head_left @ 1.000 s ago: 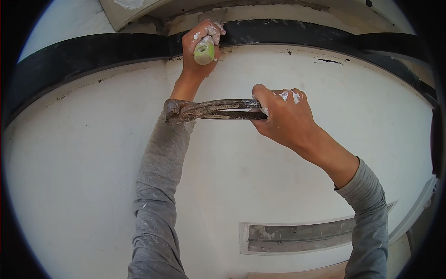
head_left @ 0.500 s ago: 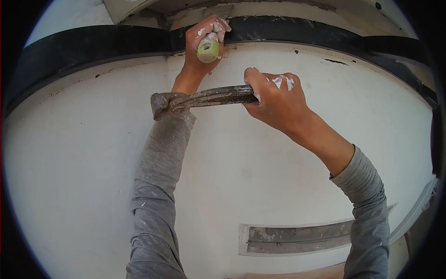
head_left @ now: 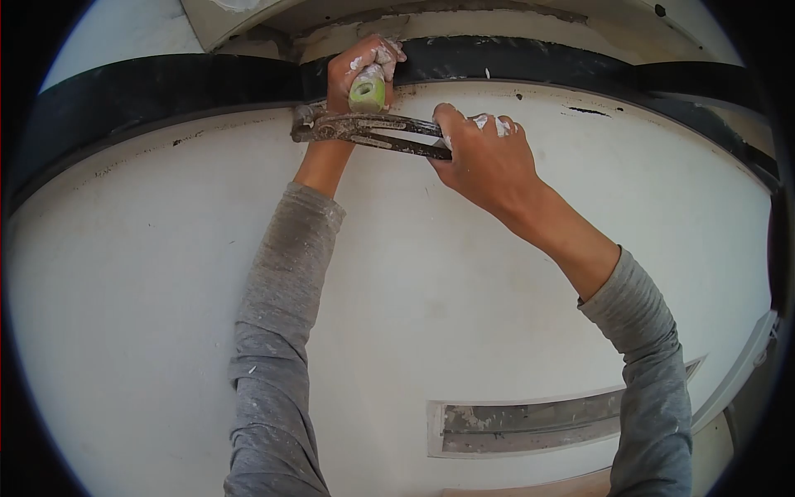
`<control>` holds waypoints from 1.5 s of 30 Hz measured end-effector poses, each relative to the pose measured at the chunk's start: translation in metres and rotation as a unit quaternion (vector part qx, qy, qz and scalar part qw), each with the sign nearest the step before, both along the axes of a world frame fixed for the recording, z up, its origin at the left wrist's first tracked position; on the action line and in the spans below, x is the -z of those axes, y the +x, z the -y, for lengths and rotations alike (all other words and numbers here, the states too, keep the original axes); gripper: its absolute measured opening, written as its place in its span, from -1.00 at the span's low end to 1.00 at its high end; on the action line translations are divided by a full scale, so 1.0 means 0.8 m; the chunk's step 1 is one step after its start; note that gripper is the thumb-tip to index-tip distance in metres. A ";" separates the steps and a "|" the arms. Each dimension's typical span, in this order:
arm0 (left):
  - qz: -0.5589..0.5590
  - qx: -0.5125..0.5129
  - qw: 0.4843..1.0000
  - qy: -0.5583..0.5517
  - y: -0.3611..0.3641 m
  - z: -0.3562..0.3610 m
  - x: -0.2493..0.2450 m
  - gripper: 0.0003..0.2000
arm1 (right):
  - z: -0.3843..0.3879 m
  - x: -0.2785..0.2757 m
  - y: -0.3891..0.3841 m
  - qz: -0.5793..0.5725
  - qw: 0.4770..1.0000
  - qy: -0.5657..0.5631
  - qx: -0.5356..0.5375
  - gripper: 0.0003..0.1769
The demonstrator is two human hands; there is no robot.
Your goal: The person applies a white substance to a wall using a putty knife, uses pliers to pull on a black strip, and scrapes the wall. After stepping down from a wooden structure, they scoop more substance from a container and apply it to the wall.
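My left hand [head_left: 343, 81], smeared with white, is wrapped round a green, worn tool handle [head_left: 367, 91]. The butt of that handle faces me, and the tool's far end is hidden behind the hand by the black strip. My right hand [head_left: 495, 166], with white patches on its knuckles, grips a pair of dirty metal pincers [head_left: 356, 128] by both handles. The pincers lie nearly level, and their head overlaps my left wrist in this view, just below the green handle's butt.
A black strip [head_left: 513, 62] curves across the top of a white panel [head_left: 397, 290]. Lower right, the panel has a long slot [head_left: 530, 422] with a grey, scuffed inside. Above the strip runs a rough, patched ledge [head_left: 464, 21].
The pincers have risen from my left forearm to just under the green handle, and now show both arms side by side. My left hand keeps its hold on the green handle.
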State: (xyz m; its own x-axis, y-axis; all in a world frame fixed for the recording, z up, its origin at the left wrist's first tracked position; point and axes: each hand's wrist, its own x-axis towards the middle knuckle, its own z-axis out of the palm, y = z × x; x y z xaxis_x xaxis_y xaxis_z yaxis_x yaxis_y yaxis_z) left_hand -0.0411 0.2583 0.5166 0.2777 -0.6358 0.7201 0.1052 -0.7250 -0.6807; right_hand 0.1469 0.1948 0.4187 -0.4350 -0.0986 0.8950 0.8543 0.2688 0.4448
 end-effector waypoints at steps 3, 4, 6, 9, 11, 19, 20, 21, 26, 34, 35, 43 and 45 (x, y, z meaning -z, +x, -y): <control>-0.005 -0.018 1.000 -0.018 0.000 0.000 0.005 -0.80 | -0.003 0.008 0.003 0.037 0.997 0.043 -0.054 -0.58; 0.004 -0.019 1.000 0.005 0.002 -0.003 0.005 -0.80 | -0.008 -0.001 0.002 0.010 1.000 -0.010 -0.008 -0.53; -0.010 -0.004 0.999 0.030 -0.001 -0.005 0.000 -0.78 | -0.010 -0.005 -0.001 -0.004 1.000 -0.001 0.002 -0.51; -0.029 -0.004 0.999 -0.021 -0.004 0.002 0.006 -0.86 | 0.009 0.003 -0.008 -0.003 0.999 0.015 -0.029 -0.53; -0.026 0.007 1.000 -0.014 -0.003 0.006 0.001 -0.76 | 0.024 0.007 -0.010 0.024 0.998 0.003 -0.063 -0.55; -0.019 0.023 0.999 -0.030 -0.002 -0.003 0.007 -0.81 | 0.019 0.005 -0.004 -0.010 0.999 -0.043 -0.025 -0.50; -0.018 0.022 0.999 -0.047 -0.002 -0.002 0.009 -0.81 | 0.034 0.009 -0.006 -0.004 0.997 -0.078 -0.026 -0.48; -0.015 0.025 0.998 -0.061 0.000 -0.001 0.007 -0.82 | 0.029 0.006 -0.005 -0.005 0.997 -0.075 -0.024 -0.48; 0.008 0.022 0.999 -0.043 0.004 -0.006 0.008 -0.82 | 0.031 0.000 0.001 -0.024 0.990 -0.136 0.004 -0.62; 0.233 -0.328 0.915 0.034 -0.030 0.060 0.080 -0.96 | 0.126 0.183 0.070 -0.019 0.956 -0.274 -0.107 -0.60; 0.228 -0.418 0.863 0.166 -0.065 0.061 0.095 -0.98 | 0.138 0.234 0.090 -0.016 0.931 -0.331 -0.151 -0.62; 0.017 0.153 0.758 -0.633 0.132 0.189 0.538 -0.82 | 0.367 0.667 0.199 -0.495 0.396 -0.773 -0.003 -0.50; -0.041 0.177 0.543 -0.820 0.179 0.243 0.649 -0.81 | 0.442 0.696 0.214 -0.559 0.319 -0.762 0.076 -0.48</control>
State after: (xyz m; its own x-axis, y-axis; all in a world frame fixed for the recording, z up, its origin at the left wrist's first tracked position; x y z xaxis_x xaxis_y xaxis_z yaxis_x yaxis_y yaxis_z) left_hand 0.1024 0.0639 -0.0023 0.4215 0.8170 0.3935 -0.2203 -0.3287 0.9184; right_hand 0.3178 -0.1586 -0.1377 0.3431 0.7671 -0.5421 0.3055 -0.6368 -0.7079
